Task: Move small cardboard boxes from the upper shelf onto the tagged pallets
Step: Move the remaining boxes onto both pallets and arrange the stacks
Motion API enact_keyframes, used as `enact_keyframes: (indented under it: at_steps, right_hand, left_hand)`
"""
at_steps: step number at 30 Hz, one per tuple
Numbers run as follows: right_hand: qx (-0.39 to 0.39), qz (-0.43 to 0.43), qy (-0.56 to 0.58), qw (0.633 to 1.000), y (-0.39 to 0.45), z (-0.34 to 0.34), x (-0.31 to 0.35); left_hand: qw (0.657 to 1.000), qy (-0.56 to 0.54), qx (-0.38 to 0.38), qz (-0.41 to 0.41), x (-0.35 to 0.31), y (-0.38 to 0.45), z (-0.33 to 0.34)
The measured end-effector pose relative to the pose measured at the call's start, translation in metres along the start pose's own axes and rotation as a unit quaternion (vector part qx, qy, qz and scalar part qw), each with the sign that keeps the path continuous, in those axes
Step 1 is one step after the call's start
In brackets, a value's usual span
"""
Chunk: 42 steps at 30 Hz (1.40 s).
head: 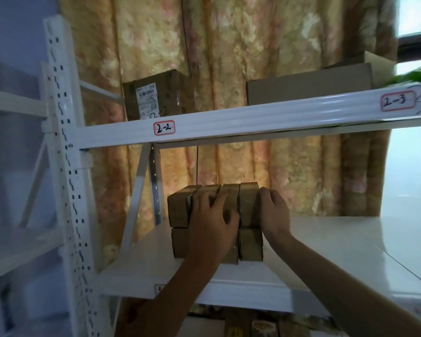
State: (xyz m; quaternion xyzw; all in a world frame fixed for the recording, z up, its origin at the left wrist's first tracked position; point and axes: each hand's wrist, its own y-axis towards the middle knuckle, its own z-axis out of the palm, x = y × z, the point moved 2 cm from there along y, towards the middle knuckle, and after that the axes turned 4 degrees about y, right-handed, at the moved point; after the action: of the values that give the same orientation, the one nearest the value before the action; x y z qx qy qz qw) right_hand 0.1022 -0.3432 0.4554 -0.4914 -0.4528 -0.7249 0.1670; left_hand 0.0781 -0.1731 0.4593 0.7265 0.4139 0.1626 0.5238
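Note:
Small brown cardboard boxes (178, 210) stand in two rows, one on top of the other, on a white shelf board (338, 242). My left hand (212, 220) is spread over the front of the upper row, thumb at the gap after the leftmost box. My right hand (274, 210) curls around the right side of the upper rightmost box (248, 203). The lower row (250, 244) shows below my hands, partly hidden by my left wrist. No pallet is clearly in view.
A white beam (253, 115) crosses above, tagged 2-2 (164, 127) and 2-3 (396, 101). On it sit a labelled brown box (156, 96) and a larger carton (309, 86). A perforated upright (66, 166) stands at left. Floral curtains hang behind.

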Motion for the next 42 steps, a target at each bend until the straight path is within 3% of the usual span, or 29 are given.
enact_keyframes:
  at_steps: [4,8,16,19,23,35,42]
  right_hand:
    - [0.01,0.013,0.004,1.0,-0.003,-0.001,0.003]
    - [-0.012,0.037,0.036,0.999,-0.011,-0.007,0.009]
    - [-0.049,-0.009,0.041,0.998,-0.053,-0.052,0.041]
    - [-0.065,-0.026,0.021,0.997,-0.082,-0.077,0.06]
    - [-0.107,-0.023,-0.002,0.994,-0.126,-0.122,0.08]
    - [-0.185,0.004,-0.042,0.982,-0.233,-0.287,0.099]
    - [-0.2,0.056,-0.034,0.978,-0.3,-0.38,0.048]
  left_hand:
    - [0.999,-0.004,0.016,-0.028,-0.01,0.003,-0.004]
    - [0.992,-0.074,0.053,-0.085,-0.024,0.005,-0.006]
    - [0.981,-0.161,0.064,-0.085,-0.064,-0.026,-0.03]
    - [0.962,-0.254,0.042,-0.095,-0.084,-0.04,-0.048]
    - [0.912,-0.369,0.058,-0.171,-0.124,-0.064,-0.065]
    - [0.849,-0.471,0.118,-0.209,-0.272,-0.174,-0.098]
    - [0.806,-0.499,0.145,-0.284,-0.346,-0.285,-0.06]
